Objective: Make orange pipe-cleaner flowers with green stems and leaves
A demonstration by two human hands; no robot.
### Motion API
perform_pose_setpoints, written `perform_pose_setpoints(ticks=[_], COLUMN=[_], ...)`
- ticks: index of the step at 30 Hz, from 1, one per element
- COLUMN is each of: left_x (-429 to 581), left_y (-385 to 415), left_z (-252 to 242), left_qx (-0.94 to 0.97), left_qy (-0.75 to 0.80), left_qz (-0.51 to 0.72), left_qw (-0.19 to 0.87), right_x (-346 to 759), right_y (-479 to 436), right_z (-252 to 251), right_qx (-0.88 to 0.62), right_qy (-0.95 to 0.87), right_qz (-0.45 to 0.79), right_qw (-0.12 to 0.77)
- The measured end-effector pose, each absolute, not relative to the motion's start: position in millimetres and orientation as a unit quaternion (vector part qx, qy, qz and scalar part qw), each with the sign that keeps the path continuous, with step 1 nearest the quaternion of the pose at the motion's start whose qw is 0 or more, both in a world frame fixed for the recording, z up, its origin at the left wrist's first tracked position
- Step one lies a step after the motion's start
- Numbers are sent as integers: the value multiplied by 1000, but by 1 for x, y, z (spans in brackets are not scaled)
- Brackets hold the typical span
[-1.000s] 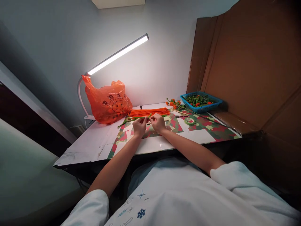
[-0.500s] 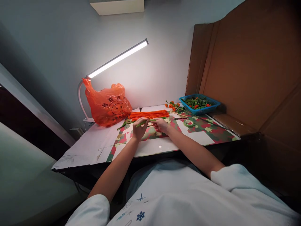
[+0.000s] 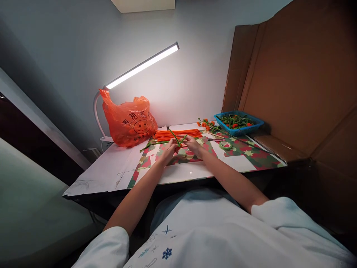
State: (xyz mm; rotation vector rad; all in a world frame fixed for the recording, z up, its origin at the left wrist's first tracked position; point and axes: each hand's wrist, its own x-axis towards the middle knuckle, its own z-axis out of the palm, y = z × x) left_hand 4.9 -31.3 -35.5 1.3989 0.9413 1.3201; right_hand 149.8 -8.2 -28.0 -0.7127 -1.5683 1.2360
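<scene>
Both hands are together over the middle of the table. My left hand (image 3: 169,152) is closed on a small pipe-cleaner flower (image 3: 180,144) with an orange part low down and two green ends spread upward in a V. From the other side, my right hand (image 3: 193,144) pinches the same piece near its right green end. Fingers hide much of the orange part. Just behind the hands lies a bundle of orange pipe cleaners (image 3: 178,133). Some green pipe cleaners (image 3: 159,142) lie in front of that bundle, partly covered by my hands.
A roll of green tape (image 3: 225,145) lies to the right. Behind it are finished orange flowers (image 3: 205,124) and a blue basket (image 3: 242,130) of green and orange pieces. An orange plastic bag (image 3: 126,124) stands left beneath a lit lamp (image 3: 142,66). Cardboard (image 3: 295,82) walls the right side.
The green piece, earlier held nearly flat between my hands, now has its two ends pointing up in a V, with orange showing below. The camera view has shifted slightly.
</scene>
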Motion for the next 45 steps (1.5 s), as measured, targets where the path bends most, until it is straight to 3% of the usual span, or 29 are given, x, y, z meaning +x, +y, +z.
perform_pose_setpoints(ticks=[8,16,27,38,45], left_x=[4,-2,-2,-4,-4], left_y=[-30,-23,-21,-25,-24], left_z=[-32,-39,-40,-41,-41], left_qx=[534,501,508,549,561], left_qy=[389,411,384,394,407], left_qz=[532,530,571,584,587], left_qw=[529,547,518,450,418], right_x=[154,153,148,150,150], right_y=[-9,-8,-4,-17,-16], right_z=[-27,-31,-40,-31,-30], right_qx=[-249,-297,-395,-441,-453], right_qy=[-682,-764,-768,-835,-843], right_qz=[511,256,111,-63,-35], right_qw=[460,513,492,323,289])
